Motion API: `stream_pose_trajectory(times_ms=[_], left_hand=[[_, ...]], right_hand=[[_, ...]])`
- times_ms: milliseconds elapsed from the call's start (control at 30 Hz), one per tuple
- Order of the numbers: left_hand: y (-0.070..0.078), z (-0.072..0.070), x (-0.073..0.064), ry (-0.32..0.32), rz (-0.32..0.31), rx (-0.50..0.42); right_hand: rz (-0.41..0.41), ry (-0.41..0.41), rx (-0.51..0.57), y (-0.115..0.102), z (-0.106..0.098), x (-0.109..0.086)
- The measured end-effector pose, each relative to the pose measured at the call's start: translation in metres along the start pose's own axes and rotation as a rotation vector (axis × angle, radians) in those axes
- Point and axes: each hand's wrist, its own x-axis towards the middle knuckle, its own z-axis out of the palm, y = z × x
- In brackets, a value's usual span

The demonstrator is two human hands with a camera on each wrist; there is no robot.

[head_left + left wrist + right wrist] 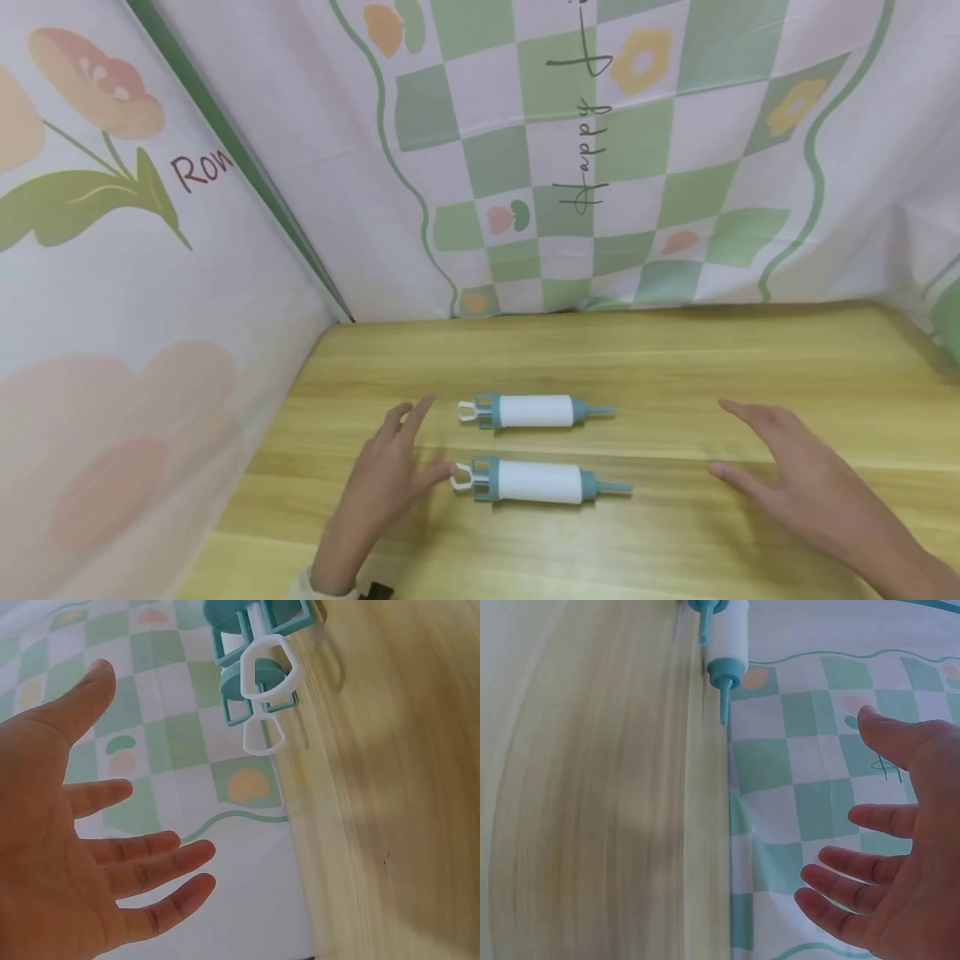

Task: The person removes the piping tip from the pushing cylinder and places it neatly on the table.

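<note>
Two syringe-like tubes lie parallel on the wooden table, each with a white barrel, teal end caps, a thin teal nozzle to the right and a white pull ring to the left. The far syringe (536,411) is a little shorter in view than the near syringe (540,482). Left of them my left hand (386,475) hovers with spread fingers, its thumb tip overlapping the near one's ring in the head view. My right hand (802,479) is held well right of the nozzles, fingers extended and holding nothing. Both wrist views show the palms bare, with the white rings (270,671) and nozzles (725,701) beyond.
The wooden table (675,358) meets a hanging cloth (480,108) with green checks and flowers at its back edge. Another floral cloth (225,292) borders the left side. A dark band (377,591) sits at the left wrist.
</note>
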Motion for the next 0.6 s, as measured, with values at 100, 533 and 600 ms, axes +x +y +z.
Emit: stream_pose_trajectory(times_ms=[100, 533, 600], left_hand=[[0.0009, 0.0007, 0.0006, -0.005, 0.005, -0.044], [-0.0062, 0.0059, -0.0038, -0.094, -0.086, -0.237], [-0.0078, 0.0073, -0.0038, -0.111, -0.092, -0.27]], right_hand=[[0.016, -0.029, 0.053, -0.0015, -0.0006, 0.0013], [0.01, -0.022, 0.129, -0.0073, 0.0048, 0.0047], [-0.002, -0.019, 0.151, -0.008, 0.0062, 0.0054]])
